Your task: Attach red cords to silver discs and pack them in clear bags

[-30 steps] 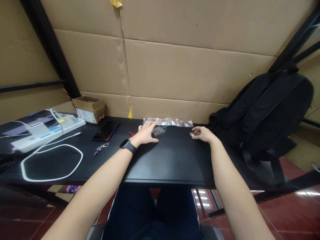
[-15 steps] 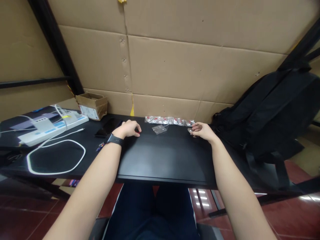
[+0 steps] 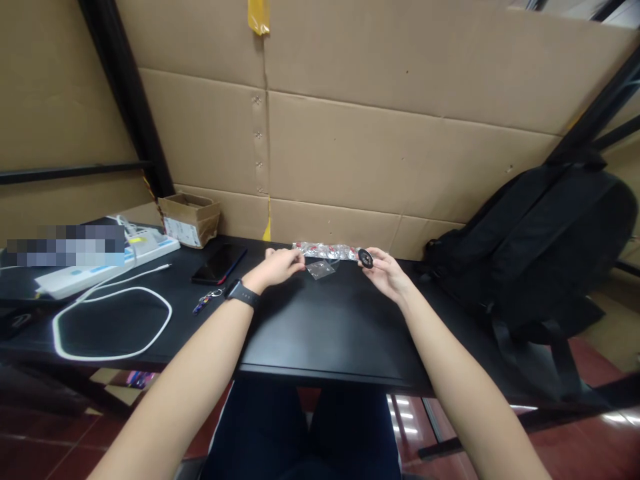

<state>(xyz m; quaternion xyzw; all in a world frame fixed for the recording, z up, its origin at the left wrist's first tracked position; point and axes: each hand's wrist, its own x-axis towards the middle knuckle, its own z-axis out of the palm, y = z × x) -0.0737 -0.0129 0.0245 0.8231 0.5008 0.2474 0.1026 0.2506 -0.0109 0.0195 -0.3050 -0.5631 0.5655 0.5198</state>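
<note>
My right hand (image 3: 383, 267) is raised above the table, gripping a small round black disc (image 3: 366, 258) with a metallic centre between thumb and fingers. The disc's dark face is turned toward the left. My left hand (image 3: 283, 267) has its thumb and fingertips pressed together; what they hold, if anything, is too small to make out. Just right of those fingertips lies a small clear plastic bag (image 3: 321, 269) on the table. Behind both hands, along the cardboard, runs a strip of clear packets (image 3: 327, 251) with silvery and red contents.
On the black table's (image 3: 325, 333) left are a white power strip (image 3: 75, 275), a looped white cable (image 3: 113, 357), a phone (image 3: 219, 263), a keychain (image 3: 205, 302) and an open cardboard box (image 3: 191, 220). A black backpack (image 3: 545, 240) stands at the right. Cardboard (image 3: 340, 153) walls the back.
My right hand has moved left and turned the disc so its black face shows. My left hand has moved right, to the plastic bag's edge. The view has tilted up slightly.
</note>
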